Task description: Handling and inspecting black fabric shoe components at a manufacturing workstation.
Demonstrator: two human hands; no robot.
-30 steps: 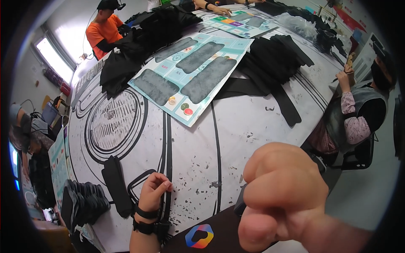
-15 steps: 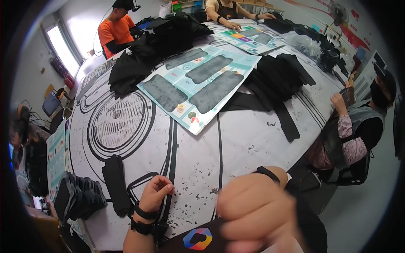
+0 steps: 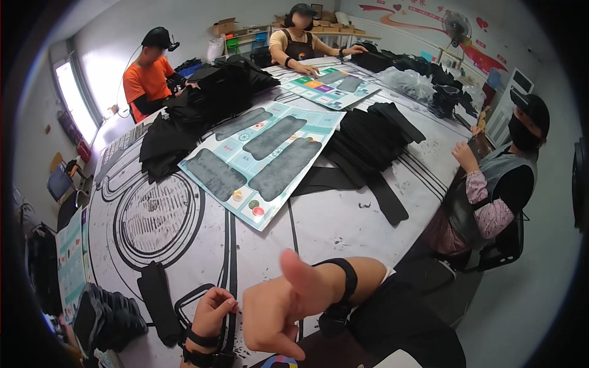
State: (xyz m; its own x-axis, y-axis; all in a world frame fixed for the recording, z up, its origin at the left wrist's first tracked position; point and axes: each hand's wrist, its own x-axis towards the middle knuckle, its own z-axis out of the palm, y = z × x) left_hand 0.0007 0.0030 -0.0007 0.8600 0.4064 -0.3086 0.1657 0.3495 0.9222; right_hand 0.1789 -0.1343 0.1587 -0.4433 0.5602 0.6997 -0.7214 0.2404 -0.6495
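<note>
My left hand [image 3: 213, 314] rests low over the table, fingers curled and thumb pressed toward the index finger; whatever the tips may pinch is too small to make out. Just right of it, my right hand [image 3: 270, 310] is raised in the air, thumb up and another finger stretched out apart, holding nothing. Black bands circle both wrists. Left of my left hand lies a folded black fabric strip [image 3: 158, 303]. Further left stands a row of dark, bundled pieces [image 3: 110, 322]. Beyond my hands, a printed sheet [image 3: 261, 218] carries several fuzzy grey strips [image 3: 285, 170].
Black fabric pieces [image 3: 371, 138] are heaped right of the sheet, and a larger black pile [image 3: 221, 86] is behind it. Across the table [image 3: 343, 245] sit a person in orange [image 3: 147, 83], a person in an apron [image 3: 300, 46] and, at right, a masked person [image 3: 497, 190].
My right hand has swung left, close to my left hand, and its thumb now points up. The view has tilted up, showing more of the room.
</note>
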